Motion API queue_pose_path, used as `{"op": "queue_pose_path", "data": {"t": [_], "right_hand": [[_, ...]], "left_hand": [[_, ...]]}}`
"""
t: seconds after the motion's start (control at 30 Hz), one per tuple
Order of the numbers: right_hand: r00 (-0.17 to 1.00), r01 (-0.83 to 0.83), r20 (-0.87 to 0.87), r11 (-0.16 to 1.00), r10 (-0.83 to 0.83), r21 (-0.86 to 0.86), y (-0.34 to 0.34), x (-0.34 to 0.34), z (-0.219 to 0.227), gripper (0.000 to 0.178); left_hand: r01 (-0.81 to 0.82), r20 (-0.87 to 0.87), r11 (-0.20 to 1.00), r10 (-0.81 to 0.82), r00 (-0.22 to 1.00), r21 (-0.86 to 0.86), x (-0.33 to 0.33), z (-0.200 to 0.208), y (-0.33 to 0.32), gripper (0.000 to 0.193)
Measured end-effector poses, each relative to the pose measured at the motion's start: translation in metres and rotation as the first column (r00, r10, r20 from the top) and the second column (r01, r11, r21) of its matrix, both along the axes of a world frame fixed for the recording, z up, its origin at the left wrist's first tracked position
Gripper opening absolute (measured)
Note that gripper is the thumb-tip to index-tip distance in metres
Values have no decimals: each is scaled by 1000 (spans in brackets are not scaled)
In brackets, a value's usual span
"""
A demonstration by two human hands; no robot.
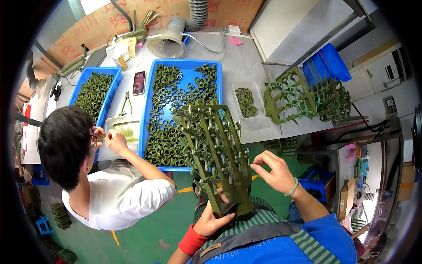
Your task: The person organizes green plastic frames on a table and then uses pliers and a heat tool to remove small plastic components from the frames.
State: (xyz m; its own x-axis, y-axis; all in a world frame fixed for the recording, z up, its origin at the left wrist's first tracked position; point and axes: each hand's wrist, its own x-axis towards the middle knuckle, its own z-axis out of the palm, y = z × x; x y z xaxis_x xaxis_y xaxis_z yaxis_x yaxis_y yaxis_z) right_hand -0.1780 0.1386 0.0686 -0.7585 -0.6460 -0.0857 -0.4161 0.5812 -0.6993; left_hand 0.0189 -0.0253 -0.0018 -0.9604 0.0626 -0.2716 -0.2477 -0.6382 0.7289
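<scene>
My left hand [215, 220], with a red band at its wrist, grips the base of a dark green, wax-like casting tree [226, 176]. The tree stands tilted in front of my body, and rows of small green pieces sit along its parallel bars. Part of the left fingers is hidden behind the base. Just right of the tree, my right hand [274, 171] hovers apart from it, fingers loosely bent and thumb apart, nothing visible in them. Behind the tree, a large blue tray [187, 65] holds many loose green ring-shaped parts [165, 147].
A co-worker in a white shirt [118, 198] sits close on my left, both hands raised. On the table are a smaller blue tray [116, 79], a phone [139, 83], pliers [127, 103], a clear tub [246, 88], another green tree [288, 94] and a duct hood [169, 44].
</scene>
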Motion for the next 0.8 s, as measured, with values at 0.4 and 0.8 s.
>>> {"op": "queue_pose_path", "data": {"t": [0.4, 0.8], "right_hand": [[1000, -6, -29, 999, 5, -44, -2, 5, 3, 12], [999, -9, -46, 998, 6, -65, -1, 14, 7, 13]], "left_hand": [[3, -60, 1000, -3, 998, 6, -7, -4, 1, 77], [36, -76, 998, -40, 996, -54, -15, 7, 2, 47]]}}
